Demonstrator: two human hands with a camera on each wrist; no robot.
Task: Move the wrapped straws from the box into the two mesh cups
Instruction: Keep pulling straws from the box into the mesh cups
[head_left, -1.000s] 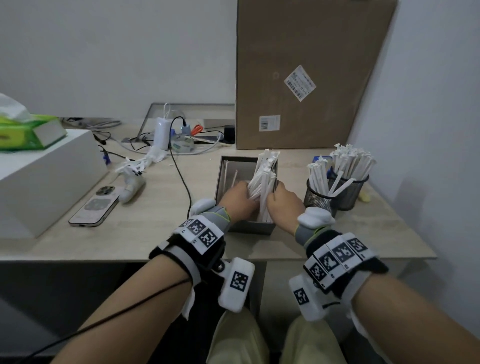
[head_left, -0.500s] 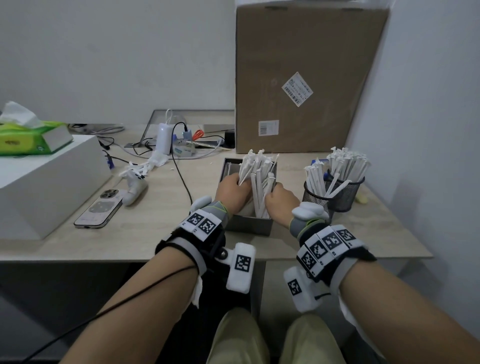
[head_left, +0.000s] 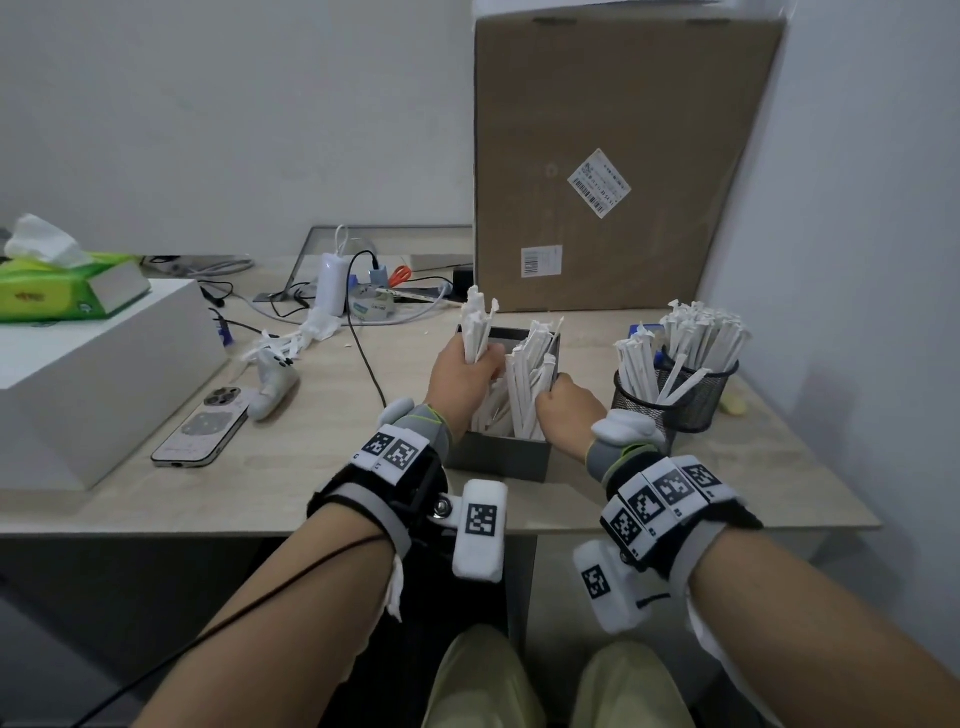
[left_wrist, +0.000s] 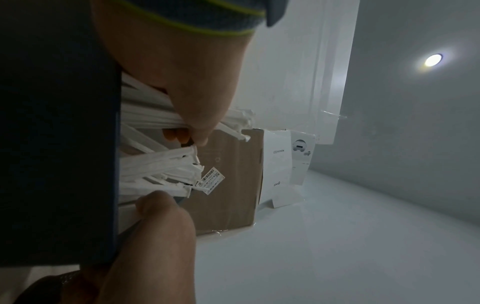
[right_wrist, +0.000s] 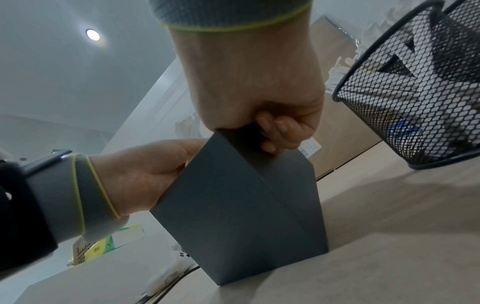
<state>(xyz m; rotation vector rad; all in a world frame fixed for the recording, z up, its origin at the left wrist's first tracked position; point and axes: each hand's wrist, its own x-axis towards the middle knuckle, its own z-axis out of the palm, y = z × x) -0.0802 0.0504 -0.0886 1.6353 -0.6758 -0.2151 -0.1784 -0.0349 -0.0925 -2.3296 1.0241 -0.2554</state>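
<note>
A dark grey box (head_left: 498, 457) (right_wrist: 246, 205) stands on the table near its front edge, with wrapped white straws (head_left: 524, 384) upright in it. My left hand (head_left: 462, 379) (left_wrist: 182, 82) grips a bunch of straws (head_left: 477, 327) (left_wrist: 145, 117), raised above the box's left side. My right hand (head_left: 566, 415) (right_wrist: 257, 82) grips the box's right wall, fingers curled over the rim. Right of the box stand two black mesh cups, the near one (head_left: 641, 410) (right_wrist: 415, 92) and the far one (head_left: 696, 400), both holding many straws.
A tall cardboard carton (head_left: 613, 156) leans on the wall behind the box. At left lie a phone (head_left: 202, 431), a white controller (head_left: 270, 384), cables with a charger (head_left: 332, 280), and a white case (head_left: 78, 374) bearing a tissue pack (head_left: 57, 280). A wall runs close on the right.
My left hand has lifted its bunch of straws up and leftward, apart from the rest. The right hand has stayed at the box's right side.
</note>
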